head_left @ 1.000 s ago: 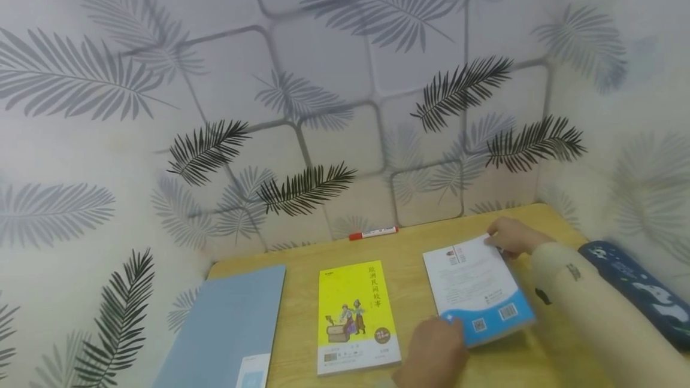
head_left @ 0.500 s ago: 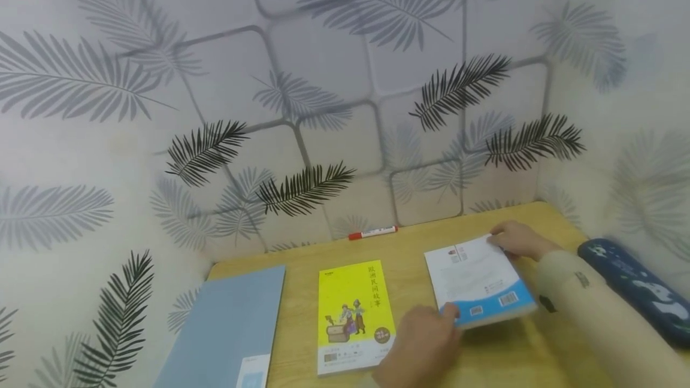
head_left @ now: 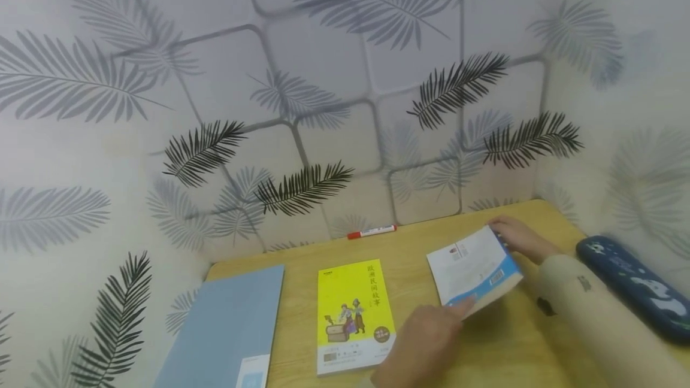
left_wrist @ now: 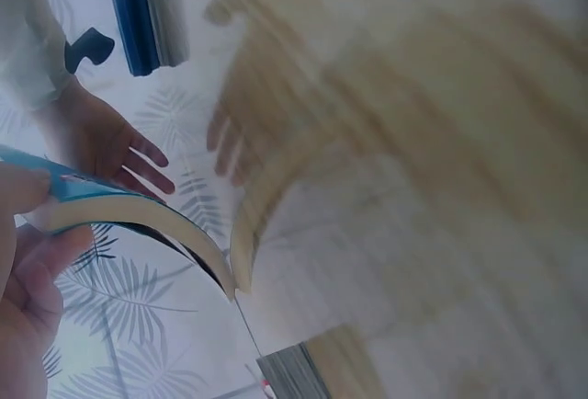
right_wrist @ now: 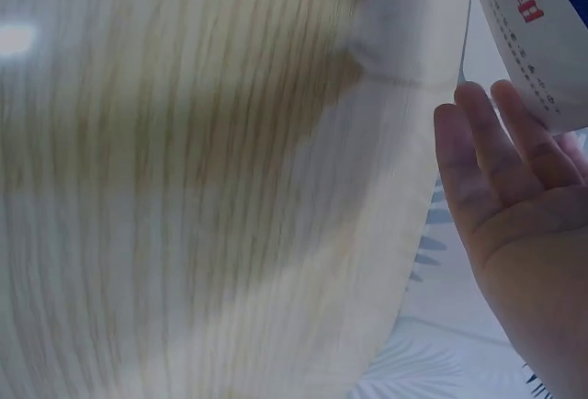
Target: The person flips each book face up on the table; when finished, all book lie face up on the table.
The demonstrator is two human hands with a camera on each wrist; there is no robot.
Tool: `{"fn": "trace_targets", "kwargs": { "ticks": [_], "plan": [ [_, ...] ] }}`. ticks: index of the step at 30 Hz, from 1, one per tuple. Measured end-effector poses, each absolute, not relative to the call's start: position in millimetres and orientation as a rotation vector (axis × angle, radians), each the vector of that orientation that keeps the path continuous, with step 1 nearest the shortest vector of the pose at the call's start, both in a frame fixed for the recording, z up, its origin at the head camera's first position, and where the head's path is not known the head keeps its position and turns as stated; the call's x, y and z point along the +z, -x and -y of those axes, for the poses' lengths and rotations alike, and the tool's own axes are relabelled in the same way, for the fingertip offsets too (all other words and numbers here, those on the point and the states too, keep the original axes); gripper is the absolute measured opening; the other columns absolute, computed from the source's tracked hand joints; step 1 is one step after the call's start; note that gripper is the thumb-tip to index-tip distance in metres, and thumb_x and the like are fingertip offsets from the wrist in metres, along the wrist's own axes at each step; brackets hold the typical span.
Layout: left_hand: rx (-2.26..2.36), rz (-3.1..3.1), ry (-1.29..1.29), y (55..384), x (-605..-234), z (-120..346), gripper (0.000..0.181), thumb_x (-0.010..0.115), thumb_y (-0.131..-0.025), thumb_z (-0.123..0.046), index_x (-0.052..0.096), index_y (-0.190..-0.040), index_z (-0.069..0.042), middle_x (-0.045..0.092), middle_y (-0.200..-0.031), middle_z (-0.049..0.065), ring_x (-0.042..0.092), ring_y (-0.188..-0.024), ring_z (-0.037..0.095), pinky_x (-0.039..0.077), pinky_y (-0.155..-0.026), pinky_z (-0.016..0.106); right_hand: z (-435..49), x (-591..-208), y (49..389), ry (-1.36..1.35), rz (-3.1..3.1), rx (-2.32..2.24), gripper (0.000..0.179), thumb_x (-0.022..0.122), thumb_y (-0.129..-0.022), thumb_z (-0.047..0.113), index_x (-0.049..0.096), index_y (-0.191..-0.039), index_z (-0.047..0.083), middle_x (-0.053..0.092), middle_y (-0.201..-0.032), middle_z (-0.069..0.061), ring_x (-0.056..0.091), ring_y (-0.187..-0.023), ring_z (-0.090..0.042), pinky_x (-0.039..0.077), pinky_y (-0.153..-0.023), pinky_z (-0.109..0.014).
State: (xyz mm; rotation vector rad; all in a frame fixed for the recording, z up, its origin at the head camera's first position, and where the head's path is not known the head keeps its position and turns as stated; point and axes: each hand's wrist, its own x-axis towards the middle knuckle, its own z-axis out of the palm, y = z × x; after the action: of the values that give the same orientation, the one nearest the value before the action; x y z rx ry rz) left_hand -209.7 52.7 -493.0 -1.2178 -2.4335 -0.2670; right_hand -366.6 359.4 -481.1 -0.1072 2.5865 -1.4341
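Observation:
A white-and-blue paperback book is tilted above the wooden table, its back cover showing in the head view. My left hand pinches its near edge between thumb and fingers. Seen from the left wrist, the book arches, and one end meets the table. My right hand holds the far right corner; in the right wrist view, that hand has its fingers nearly straight against the cover, the thumb mostly hidden behind the book. To the left lies a yellow book, flat on the table.
A light blue folder-like item lies at the left of the table. A red-and-white marker lies along the back edge. A dark blue panda pencil case sits at the right. Leaf-patterned wall covering rises behind.
The book's right side has been raised, so it tilts more steeply and shows its near page edge. My left hand has moved slightly up along with it. The yellow book stays put.

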Motion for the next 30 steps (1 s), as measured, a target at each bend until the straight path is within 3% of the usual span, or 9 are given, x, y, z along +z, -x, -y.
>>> {"fn": "trace_targets", "kwargs": {
  "ticks": [3,5,10,16,21,27,30],
  "plan": [
    [-0.289,2.429,1.262,209,-492,-52,0.084,0.068,-0.1,-0.023,0.016,-0.165,-0.027,0.064,-0.088,-0.006,0.046,-0.069,0.0,0.039,-0.07,0.007,-355,-479,365,0.087,-2.56,-1.492,0.057,0.032,-0.112,0.029,0.032,-0.146,-0.017,0.041,-0.142,-0.037,0.045,-0.128,-0.052,0.048,-0.102,-0.058],
    [-0.288,2.431,1.259,209,-492,-52,0.087,0.068,-0.101,-0.023,0.01,-0.166,-0.029,0.064,-0.089,-0.004,0.045,-0.069,0.001,0.039,-0.07,0.007,-353,-478,365,0.086,-2.55,-1.523,0.06,0.031,-0.113,0.032,0.028,-0.149,-0.016,0.037,-0.146,-0.038,0.042,-0.132,-0.054,0.046,-0.104,-0.06],
    [-0.237,2.444,1.185,208,-494,-50,0.09,0.074,-0.097,-0.026,0.015,-0.165,-0.025,0.069,-0.106,-0.001,0.056,-0.079,0.002,0.047,-0.079,0.012,-351,-476,368,0.139,-2.573,-1.562,0.064,0.029,-0.113,0.035,0.026,-0.151,-0.015,0.036,-0.149,-0.037,0.042,-0.133,-0.053,0.048,-0.103,-0.057],
    [-0.311,2.487,1.134,207,-497,-52,0.099,0.076,-0.094,-0.021,0.007,-0.166,-0.027,0.069,-0.105,0.0,0.057,-0.079,0.002,0.048,-0.076,0.012,-350,-474,371,0.196,-2.634,-1.629,0.052,0.033,-0.111,0.022,0.036,-0.15,-0.012,0.045,-0.143,-0.035,0.053,-0.123,-0.048,0.055,-0.094,-0.052],
    [-0.376,2.519,1.087,205,-497,-54,0.105,0.078,-0.092,-0.017,0.003,-0.166,-0.028,0.07,-0.114,0.003,0.062,-0.085,0.005,0.051,-0.079,0.015,-348,-469,369,0.235,-2.601,-1.69,0.051,0.035,-0.11,0.022,0.034,-0.152,-0.007,0.043,-0.146,-0.036,0.051,-0.125,-0.049,0.051,-0.096,-0.058],
    [-0.374,2.485,1.055,203,-499,-56,0.1,0.075,-0.095,-0.018,0.005,-0.166,-0.024,0.07,-0.112,0.002,0.064,-0.084,0.005,0.05,-0.075,0.013,-344,-464,369,0.262,-2.528,-1.779,0.053,0.037,-0.111,0.022,0.03,-0.152,-0.01,0.028,-0.156,-0.035,0.038,-0.137,-0.052,0.041,-0.107,-0.063],
    [-0.365,2.456,1.042,202,-500,-58,0.098,0.074,-0.095,-0.017,0.006,-0.166,-0.019,0.071,-0.111,0.001,0.066,-0.085,0.005,0.051,-0.075,0.013,-340,-460,368,0.271,-2.499,-1.816,0.054,0.038,-0.112,0.023,0.029,-0.153,-0.01,0.032,-0.155,-0.035,0.037,-0.138,-0.051,0.037,-0.11,-0.064]
  ]
}}
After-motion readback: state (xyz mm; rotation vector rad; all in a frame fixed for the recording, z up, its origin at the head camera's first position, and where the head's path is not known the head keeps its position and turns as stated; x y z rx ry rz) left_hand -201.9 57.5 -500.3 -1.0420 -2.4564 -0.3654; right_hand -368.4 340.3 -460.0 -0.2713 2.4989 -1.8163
